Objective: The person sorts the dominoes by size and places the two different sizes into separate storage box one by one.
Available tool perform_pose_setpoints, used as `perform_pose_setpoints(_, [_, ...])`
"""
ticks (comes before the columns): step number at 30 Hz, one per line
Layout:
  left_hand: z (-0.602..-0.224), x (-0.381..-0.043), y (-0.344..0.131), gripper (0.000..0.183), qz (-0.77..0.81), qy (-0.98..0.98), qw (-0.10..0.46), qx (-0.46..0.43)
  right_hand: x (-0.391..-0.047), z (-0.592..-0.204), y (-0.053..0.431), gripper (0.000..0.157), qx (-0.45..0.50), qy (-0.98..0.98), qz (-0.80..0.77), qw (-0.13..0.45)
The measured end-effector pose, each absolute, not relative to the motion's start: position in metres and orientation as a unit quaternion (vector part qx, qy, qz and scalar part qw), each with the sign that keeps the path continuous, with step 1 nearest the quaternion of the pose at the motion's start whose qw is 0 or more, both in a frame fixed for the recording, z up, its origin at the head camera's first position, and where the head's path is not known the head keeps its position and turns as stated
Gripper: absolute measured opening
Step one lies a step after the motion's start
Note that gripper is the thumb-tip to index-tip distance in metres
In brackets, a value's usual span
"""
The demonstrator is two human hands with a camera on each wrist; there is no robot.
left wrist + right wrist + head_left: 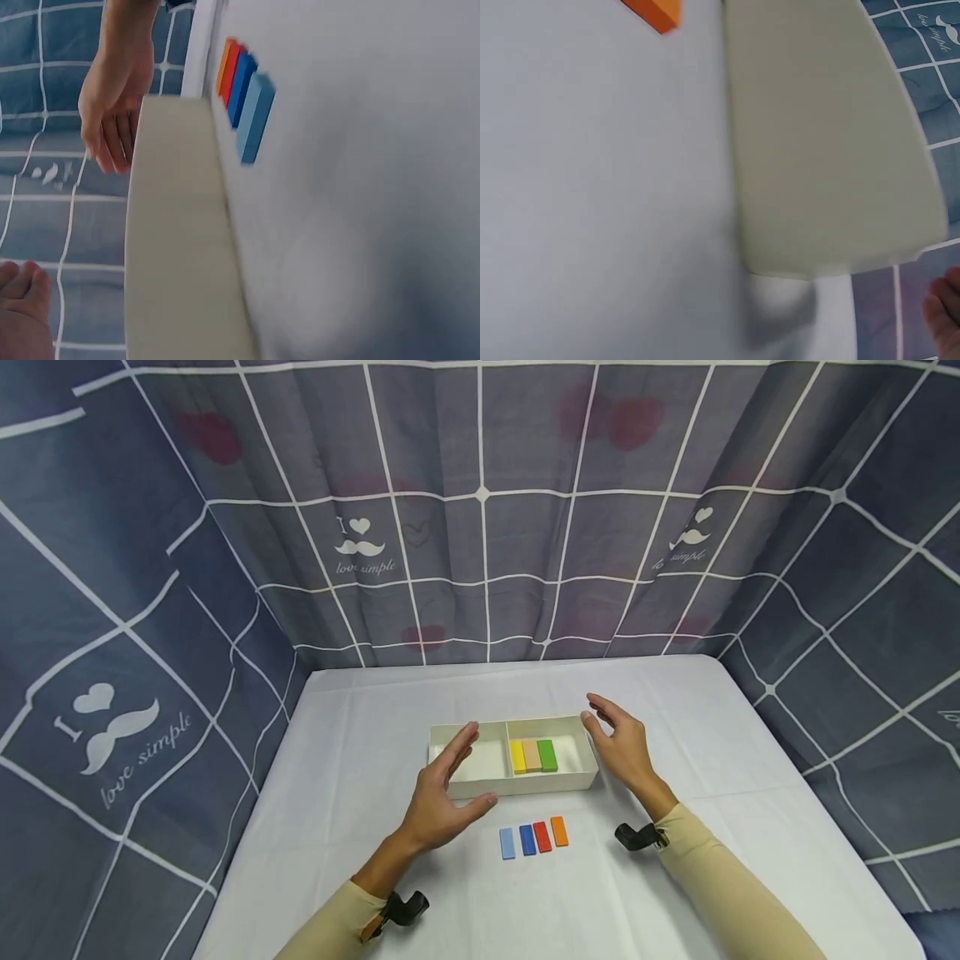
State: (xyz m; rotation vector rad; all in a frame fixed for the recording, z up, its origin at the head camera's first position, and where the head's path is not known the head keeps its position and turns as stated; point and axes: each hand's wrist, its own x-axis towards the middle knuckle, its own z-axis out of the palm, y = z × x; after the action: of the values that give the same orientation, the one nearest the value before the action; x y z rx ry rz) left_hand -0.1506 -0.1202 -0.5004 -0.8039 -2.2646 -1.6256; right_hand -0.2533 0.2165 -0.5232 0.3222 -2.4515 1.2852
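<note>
A cream two-compartment box (491, 787) lies on the white table. Its right compartment holds a yellow block (518, 757), a tan block (532, 756) and a green block (547, 756), side by side. My left hand (438, 802) is held at the box's front left with straight fingers, hiding part of the left compartment. By the right end hovers my right hand (622, 747), fingers loosely bent and holding nothing. In front of the box lie a light blue block (507, 843), a dark blue block (528, 840), a red block (542, 837) and an orange block (559, 832).
White cloth covers the table (360, 727). Dark checked curtains (525, 535) stand behind it and at both sides. A black wrist camera (405, 908) sits on the left sleeve, another wrist camera (636, 837) on the right.
</note>
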Motion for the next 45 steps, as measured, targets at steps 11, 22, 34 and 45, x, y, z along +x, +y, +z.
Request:
perform_pose_setpoints(11, [-0.517, -0.131, -0.106, 0.096, -0.543, -0.765, 0.086, -0.335, -0.241, -0.55, 0.205, 0.048, 0.04, -0.819, 0.559, 0.121])
perform_pose_setpoints(22, [-0.538, -0.119, -0.1, 0.086, -0.512, -0.796, 0.044, -0.319, -0.238, -0.567, 0.199, 0.053, 0.039, -0.774, 0.629, 0.066])
perform_pose_setpoints(34, [-0.552, -0.117, -0.102, 0.077, -0.509, -0.819, -0.038, -0.261, -0.238, -0.57, 0.202, 0.053, 0.063, -0.767, 0.638, 0.027])
perform_pose_setpoints(45, [-0.559, -0.113, -0.101, 0.065, -0.505, -0.828, -0.066, -0.235, -0.24, -0.573, 0.203, 0.054, 0.064, -0.758, 0.649, 0.014])
